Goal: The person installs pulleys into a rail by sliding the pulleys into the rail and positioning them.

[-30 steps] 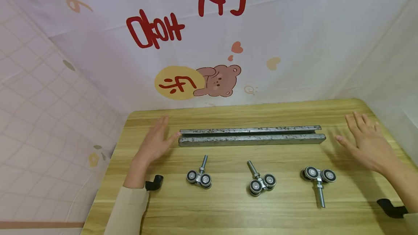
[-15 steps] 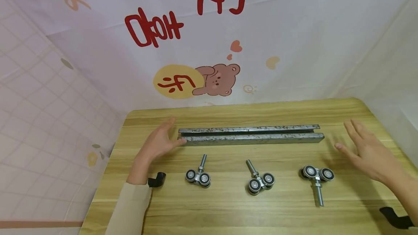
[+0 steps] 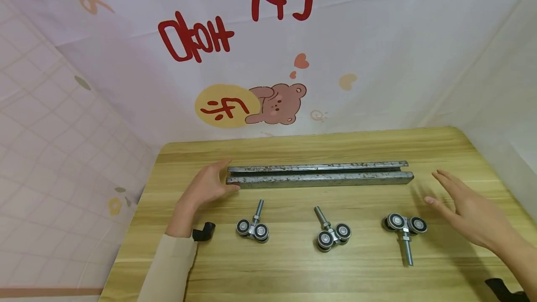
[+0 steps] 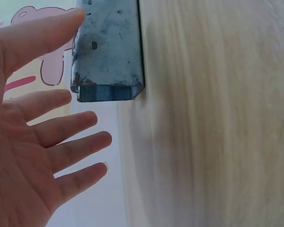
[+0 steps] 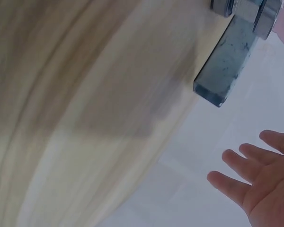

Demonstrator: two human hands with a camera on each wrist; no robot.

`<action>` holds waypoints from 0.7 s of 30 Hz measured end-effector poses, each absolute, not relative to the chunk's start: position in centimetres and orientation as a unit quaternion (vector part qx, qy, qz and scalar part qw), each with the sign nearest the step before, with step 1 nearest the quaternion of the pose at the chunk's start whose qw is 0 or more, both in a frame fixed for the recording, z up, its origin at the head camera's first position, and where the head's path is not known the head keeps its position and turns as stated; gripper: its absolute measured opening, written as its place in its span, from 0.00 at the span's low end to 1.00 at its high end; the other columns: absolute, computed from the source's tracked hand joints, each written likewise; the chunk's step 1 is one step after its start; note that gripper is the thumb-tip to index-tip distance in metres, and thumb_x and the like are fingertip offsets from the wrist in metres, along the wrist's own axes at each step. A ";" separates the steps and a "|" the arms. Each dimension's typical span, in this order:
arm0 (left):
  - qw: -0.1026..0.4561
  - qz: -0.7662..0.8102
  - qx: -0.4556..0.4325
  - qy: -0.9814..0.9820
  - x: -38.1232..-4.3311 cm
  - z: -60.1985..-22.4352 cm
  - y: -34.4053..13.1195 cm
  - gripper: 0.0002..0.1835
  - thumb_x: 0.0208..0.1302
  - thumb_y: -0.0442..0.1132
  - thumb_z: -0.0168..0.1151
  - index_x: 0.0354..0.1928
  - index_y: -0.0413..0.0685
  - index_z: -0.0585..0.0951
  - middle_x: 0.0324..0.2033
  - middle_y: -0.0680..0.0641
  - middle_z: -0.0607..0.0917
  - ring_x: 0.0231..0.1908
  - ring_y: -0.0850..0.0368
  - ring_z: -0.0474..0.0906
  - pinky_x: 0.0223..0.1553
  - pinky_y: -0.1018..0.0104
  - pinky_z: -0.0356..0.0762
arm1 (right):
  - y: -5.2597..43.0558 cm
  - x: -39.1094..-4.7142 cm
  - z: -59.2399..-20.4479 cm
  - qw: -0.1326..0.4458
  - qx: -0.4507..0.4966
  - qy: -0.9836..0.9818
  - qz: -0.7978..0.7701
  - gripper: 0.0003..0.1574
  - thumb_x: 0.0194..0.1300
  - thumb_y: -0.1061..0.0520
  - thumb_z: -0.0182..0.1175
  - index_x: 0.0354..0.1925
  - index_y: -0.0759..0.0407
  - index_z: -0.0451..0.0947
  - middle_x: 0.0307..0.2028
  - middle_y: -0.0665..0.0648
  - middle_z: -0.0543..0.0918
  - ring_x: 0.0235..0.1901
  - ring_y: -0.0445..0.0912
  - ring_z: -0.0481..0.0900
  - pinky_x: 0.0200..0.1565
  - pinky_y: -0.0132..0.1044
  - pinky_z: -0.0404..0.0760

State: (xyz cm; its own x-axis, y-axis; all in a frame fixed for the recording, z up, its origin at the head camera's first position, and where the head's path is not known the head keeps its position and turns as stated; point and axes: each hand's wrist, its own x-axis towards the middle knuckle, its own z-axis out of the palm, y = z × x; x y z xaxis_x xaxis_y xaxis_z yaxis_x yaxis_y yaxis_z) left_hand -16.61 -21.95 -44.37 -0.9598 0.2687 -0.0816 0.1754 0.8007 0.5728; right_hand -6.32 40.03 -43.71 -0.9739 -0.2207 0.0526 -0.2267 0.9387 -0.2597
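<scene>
A long grey metal channel rail (image 3: 319,181), scuffed and open along a slot, lies across the table. At its left end is my left hand (image 3: 205,185), thumb on the near side and fingers toward the far side. In the left wrist view the thumb overlaps the rail's edge, and the fingers are spread and straight; contact is unclear. My right hand (image 3: 474,213) hovers beyond the rail's right end with fingers extended, touching nothing. Three roller trolleys with threaded bolts lie in front of the rail: left trolley (image 3: 261,232), middle trolley (image 3: 325,239) and right trolley (image 3: 396,221).
The wood-grain table (image 3: 293,274) ends at a white printed cloth (image 3: 377,36) behind, with cloth on both sides too. A black bent piece (image 3: 204,232) sits at the left wrist, and another black piece (image 3: 503,290) at the right wrist.
My left hand has shifted slightly right and nearer, round the rail's left end. The right hand has come down toward the near side. Rail and trolleys have stayed in place.
</scene>
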 end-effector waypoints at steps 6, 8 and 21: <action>0.083 0.295 0.123 0.944 -16.6 -44.5 -21.7 0.50 0.57 0.49 0.81 0.78 0.40 0.68 0.72 0.38 0.74 0.73 0.37 0.67 0.70 0.40 0.67 | 38.9 -5.3 -43.7 0.044 0.126 -0.983 0.123 0.47 0.72 0.42 0.68 0.74 0.70 0.65 0.66 0.78 0.72 0.51 0.77 0.78 0.39 0.69 0.79; 0.082 0.295 0.125 0.944 -16.6 -44.5 -21.7 0.49 0.58 0.48 0.81 0.77 0.40 0.68 0.71 0.38 0.74 0.72 0.37 0.68 0.69 0.40 0.67 | 38.4 -5.0 -43.7 0.065 0.136 -0.981 0.121 0.43 0.68 0.43 0.71 0.68 0.70 0.73 0.62 0.76 0.76 0.53 0.77 0.78 0.42 0.71 0.78; 0.084 0.307 0.127 0.939 -17.0 -45.1 -21.4 0.44 0.59 0.45 0.81 0.75 0.38 0.72 0.70 0.37 0.76 0.71 0.38 0.70 0.68 0.42 0.69 | 36.2 -3.4 -43.7 0.146 0.207 -0.961 0.109 0.18 0.49 0.43 0.82 0.26 0.38 0.79 0.26 0.34 0.80 0.21 0.32 0.74 0.21 0.35 0.73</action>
